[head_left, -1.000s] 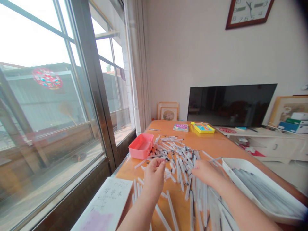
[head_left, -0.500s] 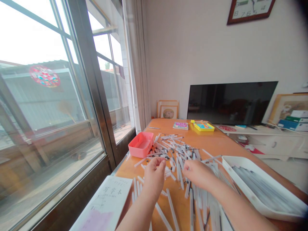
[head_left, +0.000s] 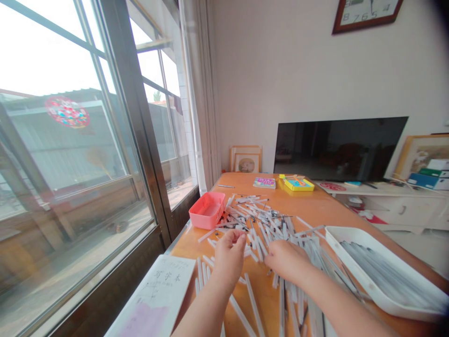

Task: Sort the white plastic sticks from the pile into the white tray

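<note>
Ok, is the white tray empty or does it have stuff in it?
It has stuff in it: long, thin grey sticks lie bunched together inside the white tray.

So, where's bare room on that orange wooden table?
The table is bare between the yellow rectangular box and white plastic tray, and between the purple booklet and translucent plastic tubes, which crowd around the left hand and right hand.

whitish tubes (head_left: pixel 273 227), pink bin (head_left: pixel 203 221), white tray (head_left: pixel 393 305) (yellow box (head_left: pixel 302 188), too)
</note>
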`<state>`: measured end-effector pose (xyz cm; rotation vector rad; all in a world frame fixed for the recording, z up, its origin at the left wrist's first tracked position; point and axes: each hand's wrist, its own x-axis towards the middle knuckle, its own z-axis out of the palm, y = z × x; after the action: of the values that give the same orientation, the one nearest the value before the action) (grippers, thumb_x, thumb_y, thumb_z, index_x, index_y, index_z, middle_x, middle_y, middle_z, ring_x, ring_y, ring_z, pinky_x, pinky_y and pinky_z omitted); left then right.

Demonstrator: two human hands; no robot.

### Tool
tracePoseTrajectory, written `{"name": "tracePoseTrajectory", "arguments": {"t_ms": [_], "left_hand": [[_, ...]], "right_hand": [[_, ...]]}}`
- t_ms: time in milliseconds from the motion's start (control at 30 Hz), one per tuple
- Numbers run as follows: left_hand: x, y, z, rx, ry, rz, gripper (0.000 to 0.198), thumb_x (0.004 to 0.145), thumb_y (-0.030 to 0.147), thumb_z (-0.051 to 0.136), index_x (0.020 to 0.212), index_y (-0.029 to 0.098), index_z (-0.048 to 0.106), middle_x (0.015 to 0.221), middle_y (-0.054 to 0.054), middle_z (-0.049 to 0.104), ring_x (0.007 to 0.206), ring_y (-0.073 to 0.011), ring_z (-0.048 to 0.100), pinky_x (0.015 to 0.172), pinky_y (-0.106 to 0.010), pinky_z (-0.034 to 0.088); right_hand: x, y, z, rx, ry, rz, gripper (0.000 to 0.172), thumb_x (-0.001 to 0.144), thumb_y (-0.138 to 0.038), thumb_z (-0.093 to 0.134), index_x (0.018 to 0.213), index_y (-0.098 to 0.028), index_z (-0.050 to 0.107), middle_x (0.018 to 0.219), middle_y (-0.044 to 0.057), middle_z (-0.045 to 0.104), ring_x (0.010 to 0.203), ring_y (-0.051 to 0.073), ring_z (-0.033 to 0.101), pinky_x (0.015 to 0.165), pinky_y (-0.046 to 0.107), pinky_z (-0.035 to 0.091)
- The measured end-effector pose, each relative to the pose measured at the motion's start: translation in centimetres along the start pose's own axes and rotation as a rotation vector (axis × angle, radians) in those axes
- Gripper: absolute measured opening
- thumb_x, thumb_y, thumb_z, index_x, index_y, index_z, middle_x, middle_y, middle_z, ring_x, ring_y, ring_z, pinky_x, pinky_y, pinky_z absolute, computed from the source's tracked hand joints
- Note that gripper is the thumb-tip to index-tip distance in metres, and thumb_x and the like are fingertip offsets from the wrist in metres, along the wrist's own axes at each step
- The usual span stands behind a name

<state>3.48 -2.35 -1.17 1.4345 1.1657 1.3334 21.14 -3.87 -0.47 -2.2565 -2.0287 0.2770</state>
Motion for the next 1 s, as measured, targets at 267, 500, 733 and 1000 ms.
{"name": "tracePoseTrajectory", "arguments": {"t_ms": [267, 500, 733, 1000], "left_hand": [[-0.2, 0.0, 0.4, -0.003, -0.113, -0.026, 0.032, 0.081, 0.046, 0.063, 0.090, 0.016, 0.070, 0.080, -0.005, 0.069, 0.073, -0.0183, 0.060, 0.066, -0.028, 0.045], [0.5, -0.5, 0.8, -0.137, -0.114, -0.179, 0.063, 0.067, 0.053, 0.075, 0.115, 0.012, 0.064, 0.087, -0.010, 0.072, 0.081, -0.0250, 0.067, 0.071, -0.033, 0.049], [1.3, -1.4, 0.8, -0.300, -0.072, -0.332, 0.096, 0.054, 0.052, 0.086, 0.131, 0.013, 0.046, 0.072, -0.006, 0.070, 0.060, -0.0202, 0.064, 0.052, -0.025, 0.042], [1.2, -1.0, 1.3, -0.354, 0.036, -0.284, 0.076, 0.056, 0.053, 0.084, 0.118, 0.019, 0.055, 0.065, -0.004, 0.069, 0.048, -0.0132, 0.056, 0.049, -0.022, 0.037]], "right_hand": [[-0.4, 0.1, -1.2, 0.044, 0.030, 0.028, 0.021, 0.076, -0.032, 0.059, 0.079, -0.021, 0.076, 0.082, 0.010, 0.076, 0.080, 0.024, 0.070, 0.060, 0.027, 0.036], [-0.9, -0.6, -2.0, 0.205, 0.099, -0.101, 0.022, 0.076, -0.036, 0.058, 0.072, -0.023, 0.074, 0.070, 0.002, 0.073, 0.064, 0.014, 0.060, 0.052, 0.024, 0.028], [-0.8, -0.7, -1.5, 0.347, 0.068, -0.310, 0.024, 0.072, -0.029, 0.057, 0.052, -0.018, 0.059, 0.045, -0.006, 0.037, 0.048, 0.009, 0.039, 0.045, 0.023, 0.022], [-0.7, -0.6, -1.4, 0.452, 0.017, -0.352, 0.021, 0.074, -0.032, 0.059, 0.058, -0.018, 0.063, 0.049, -0.007, 0.044, 0.052, 0.009, 0.042, 0.046, 0.021, 0.026]]}}
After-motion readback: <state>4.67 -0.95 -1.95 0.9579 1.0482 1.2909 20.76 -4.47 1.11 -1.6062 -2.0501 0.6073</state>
